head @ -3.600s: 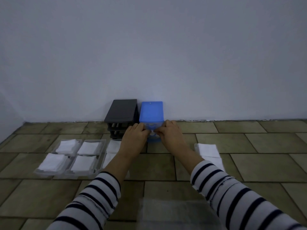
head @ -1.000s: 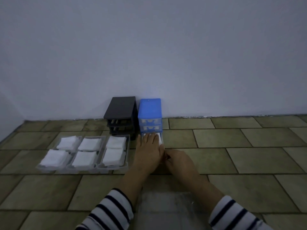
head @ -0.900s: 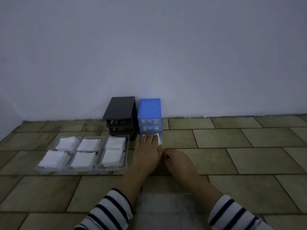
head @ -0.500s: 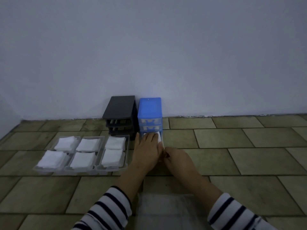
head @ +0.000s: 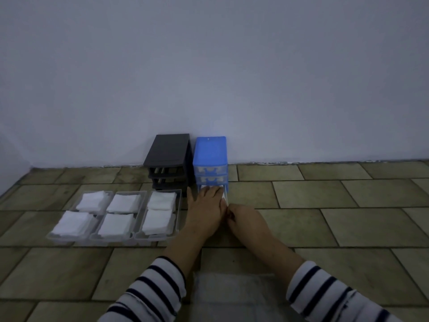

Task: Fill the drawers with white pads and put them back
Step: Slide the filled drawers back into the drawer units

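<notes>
Pads in the bottom drawer (head: 224, 198), at 12 o'clock: press them flat with your straight-fingered left hand (head: 204, 209) while your right hand (head: 243, 219), pinching the front corner, steadies it.

Left hand (head: 205, 210) flat on the blue cabinet's (head: 210, 156) bottom drawer (head: 225, 198), right hand (head: 246, 220) at its front

From my feed I see two bare forearms coming up from the bottom edge, each in a long sleeve of white knit crossed by dark, narrow horizontal stripes. The left sleeve (head: 148, 296) ends below the wrist with a soft, slightly rolled cuff; the right sleeve (head: 325, 296) does the same. The left hand (head: 204, 212) and right hand (head: 246, 219) are both ungloved, with no rings or watch visible.
</notes>
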